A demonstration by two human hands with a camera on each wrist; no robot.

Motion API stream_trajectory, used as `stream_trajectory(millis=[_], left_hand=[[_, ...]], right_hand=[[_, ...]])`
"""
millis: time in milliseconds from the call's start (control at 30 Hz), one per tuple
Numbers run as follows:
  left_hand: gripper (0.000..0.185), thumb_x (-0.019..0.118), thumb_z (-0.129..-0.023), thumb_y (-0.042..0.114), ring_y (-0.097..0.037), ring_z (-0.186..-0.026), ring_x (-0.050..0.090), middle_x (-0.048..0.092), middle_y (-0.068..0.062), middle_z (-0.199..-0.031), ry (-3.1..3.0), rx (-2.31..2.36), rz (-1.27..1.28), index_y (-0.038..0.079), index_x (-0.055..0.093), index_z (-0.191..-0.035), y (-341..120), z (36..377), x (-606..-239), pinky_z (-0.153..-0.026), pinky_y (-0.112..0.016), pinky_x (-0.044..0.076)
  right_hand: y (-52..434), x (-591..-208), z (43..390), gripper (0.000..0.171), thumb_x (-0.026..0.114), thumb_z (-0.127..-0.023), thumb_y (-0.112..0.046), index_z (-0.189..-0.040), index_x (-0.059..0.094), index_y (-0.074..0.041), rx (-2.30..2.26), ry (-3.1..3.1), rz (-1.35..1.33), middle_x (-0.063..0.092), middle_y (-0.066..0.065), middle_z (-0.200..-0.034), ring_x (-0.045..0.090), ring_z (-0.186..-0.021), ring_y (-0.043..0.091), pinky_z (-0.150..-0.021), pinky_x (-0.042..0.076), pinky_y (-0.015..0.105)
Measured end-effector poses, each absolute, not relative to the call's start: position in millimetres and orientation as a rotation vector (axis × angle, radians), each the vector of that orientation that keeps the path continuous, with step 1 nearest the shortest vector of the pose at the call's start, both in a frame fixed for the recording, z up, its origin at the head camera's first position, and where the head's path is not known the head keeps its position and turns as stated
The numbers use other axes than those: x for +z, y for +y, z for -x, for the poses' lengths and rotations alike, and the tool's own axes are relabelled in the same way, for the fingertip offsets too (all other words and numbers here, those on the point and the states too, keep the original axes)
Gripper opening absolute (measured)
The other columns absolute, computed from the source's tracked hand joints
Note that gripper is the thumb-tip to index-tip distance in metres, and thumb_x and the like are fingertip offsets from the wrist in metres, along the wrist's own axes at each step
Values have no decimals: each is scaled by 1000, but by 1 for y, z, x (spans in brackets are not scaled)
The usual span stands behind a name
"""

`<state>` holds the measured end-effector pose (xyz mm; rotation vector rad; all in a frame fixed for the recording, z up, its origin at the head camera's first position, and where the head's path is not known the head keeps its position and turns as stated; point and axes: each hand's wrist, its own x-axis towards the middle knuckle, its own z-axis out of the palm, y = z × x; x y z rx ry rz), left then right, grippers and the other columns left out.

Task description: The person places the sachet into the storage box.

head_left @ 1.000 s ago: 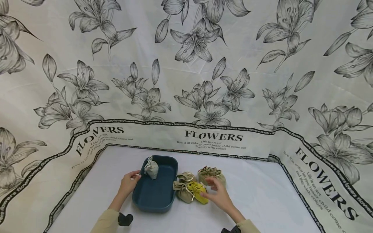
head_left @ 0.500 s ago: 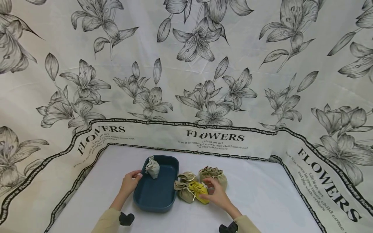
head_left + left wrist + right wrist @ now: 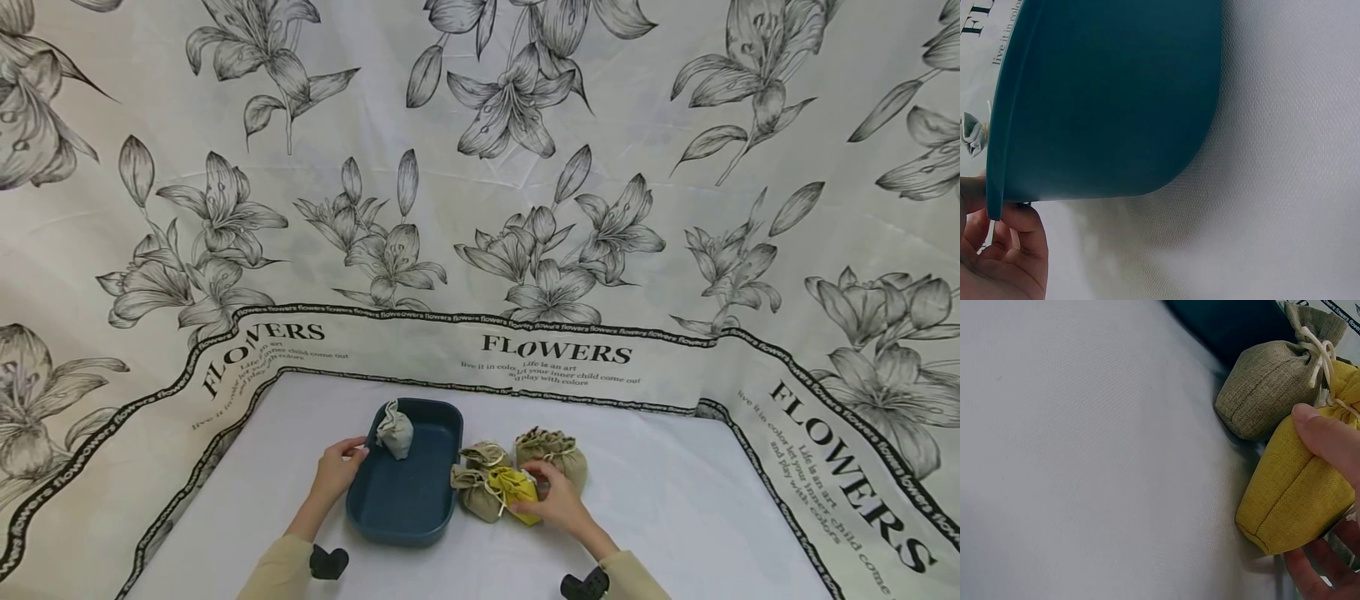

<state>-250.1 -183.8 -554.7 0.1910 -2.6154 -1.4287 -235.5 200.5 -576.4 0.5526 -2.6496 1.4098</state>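
A dark blue tray (image 3: pixel 403 500) lies on the white table, with a pale grey drawstring pouch (image 3: pixel 394 433) in its far left corner. My left hand (image 3: pixel 347 460) grips the tray's left rim, and the left wrist view shows its fingers (image 3: pixel 1007 247) curled under the edge of the tray wall (image 3: pixel 1116 94). Right of the tray lies a yellow pouch (image 3: pixel 513 492) among three olive pouches (image 3: pixel 474 498) (image 3: pixel 483 454) (image 3: pixel 552 450). My right hand (image 3: pixel 537 497) holds the yellow pouch (image 3: pixel 1279 500), thumb (image 3: pixel 1327 434) on top and fingers underneath. An olive pouch (image 3: pixel 1263 387) touches it.
A flower-printed sheet (image 3: pixel 555 358) rises behind and on both sides of the white table (image 3: pixel 675 508). Bare tabletop stretches right of the pouches and left of the tray. The tray's dark corner (image 3: pixel 1229 322) shows just beyond the olive pouch.
My right hand has moved left from beside the pouches and closed round the yellow pouch. The left hand has stayed on the tray rim.
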Motion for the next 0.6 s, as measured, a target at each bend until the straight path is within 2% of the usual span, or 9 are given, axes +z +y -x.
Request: stream_trajectory(millis=[300, 600], left_hand=[[30, 59, -92, 9, -22, -80, 58, 66, -17, -90, -2614, -1438, -180, -7, 63, -117, -185, 251, -555, -66, -28, 43], [31, 59, -91, 8, -19, -77, 56, 66, -18, -89, -2612, -1441, -171, -8, 63, -117, -185, 250, -555, -65, -27, 42]], right_hand=[[198, -574, 234, 58, 87, -67, -22, -117, 62, -5, 1435, -2760, -402, 65, 10, -112, 59, -95, 8, -78, 51, 23], [194, -571, 233, 53, 85, -69, -19, -114, 62, -5, 1451, -2777, -365, 65, 10, -112, 61, -100, 19, -78, 50, 22]])
